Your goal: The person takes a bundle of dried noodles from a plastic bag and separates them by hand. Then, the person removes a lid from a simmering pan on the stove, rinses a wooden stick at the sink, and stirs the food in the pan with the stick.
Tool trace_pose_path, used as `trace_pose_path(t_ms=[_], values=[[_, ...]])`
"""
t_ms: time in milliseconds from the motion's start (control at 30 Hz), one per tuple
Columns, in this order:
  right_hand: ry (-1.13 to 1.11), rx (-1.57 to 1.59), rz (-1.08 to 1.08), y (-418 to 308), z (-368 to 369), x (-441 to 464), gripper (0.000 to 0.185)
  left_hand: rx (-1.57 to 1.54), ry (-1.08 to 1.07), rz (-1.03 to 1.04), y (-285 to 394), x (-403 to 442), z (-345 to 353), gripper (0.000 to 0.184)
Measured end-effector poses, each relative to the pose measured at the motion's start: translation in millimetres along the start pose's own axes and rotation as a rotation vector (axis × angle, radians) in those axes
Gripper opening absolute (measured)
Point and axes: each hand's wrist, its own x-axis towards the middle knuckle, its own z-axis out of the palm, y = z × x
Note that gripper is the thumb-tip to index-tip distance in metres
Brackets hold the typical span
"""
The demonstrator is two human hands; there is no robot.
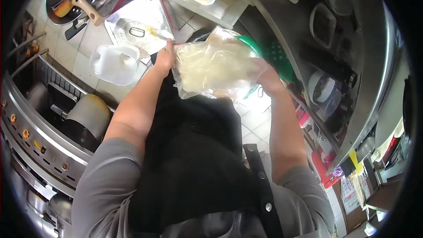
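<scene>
A clear plastic bag [211, 68] with pale, off-white contents, too blurred to name, is held out in front of my black apron [194, 150]. My left hand [165, 58] is closed on the bag's upper left edge, thumb pointing up. At the bag's right end is my right hand [268, 78], closed around it, its fingers partly hidden by the shiny plastic. Beneath the bag, a round container with a green rim [250, 44] and more clear wrapping shows, mostly covered.
Left of the bag are a white plastic container [115, 65] and a metal lid [137, 22] with a handle. A stove [48, 150] with a pot [90, 114] stands at the left. Along the right runs a steel counter [304, 44] holding bowls. A translucent bin [207, 0] sits ahead.
</scene>
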Motion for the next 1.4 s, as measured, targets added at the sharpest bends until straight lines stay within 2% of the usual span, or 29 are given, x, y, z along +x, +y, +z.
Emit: trace_pose_path(t_ms=[100, 200, 333, 467, 567, 667, 767, 1033, 1100, 1200, 1267, 1333, 1400], values=[[0.075, -0.048, -0.029, 2.7, -3.2, -6.2, 0.041, 0.010, -0.015, 0.066, 7.2, -6.9, 4.4, 0.059], [0.086, -0.100, 0.006, -6.3, -8.2, -17.8, 0.043, 0.131, -0.021, 0.106, 5.7, -6.1, 6.5, 0.062], [0.123, -0.074, 0.029, -3.3, -21.9, -29.5, 0.040, 0.152, 0.062, 0.043, 14.0, -22.2, 6.9, 0.061], [0.203, -0.113, 0.033, -7.0, -36.9, -49.4, 0.038, 0.145, 0.016, 0.011, 0.0, -18.8, 3.7, 0.059], [0.217, -0.176, 0.041, -11.5, -50.2, -66.8, 0.038, 0.163, 0.072, 0.058, 11.3, -39.2, 9.9, 0.057], [0.288, -0.247, 0.015, -14.1, -58.4, -83.9, 0.038, 0.188, 0.107, 0.083, -3.2, -24.9, 9.2, 0.056], [0.326, -0.316, 0.087, -27.2, -64.9, -104.9, 0.039, 0.157, 0.059, 0.044, 1.9, -29.2, 8.3, 0.056], [0.530, -0.151, 0.112, -34.5, -82.9, -173.6, 0.041, 0.161, 0.003, 0.052, -15.0, -21.5, -2.2, 0.054], [0.574, -0.090, 0.092, -37.4, -82.4, -190.0, 0.040, 0.163, -0.026, -0.009, -14.5, -23.4, -4.2, 0.052], [0.575, 0.055, -0.006, -37.0, -80.1, -207.4, 0.039, 0.084, -0.067, -0.003, -15.3, -33.8, -8.3, 0.051], [0.491, 0.144, -0.048, -37.0, -76.3, -212.8, 0.039, 0.036, -0.100, 0.007, -15.1, -42.5, -9.1, 0.053], [0.437, 0.217, -0.078, -46.2, -60.9, -206.6, 0.040, 0.183, 0.059, 0.191, -35.8, -34.6, -9.6, 0.055], [0.301, 0.220, -0.158, -50.3, -35.6, -183.2, 0.041, 0.110, 0.292, 0.326, -76.2, -16.0, -7.8, 0.047]])
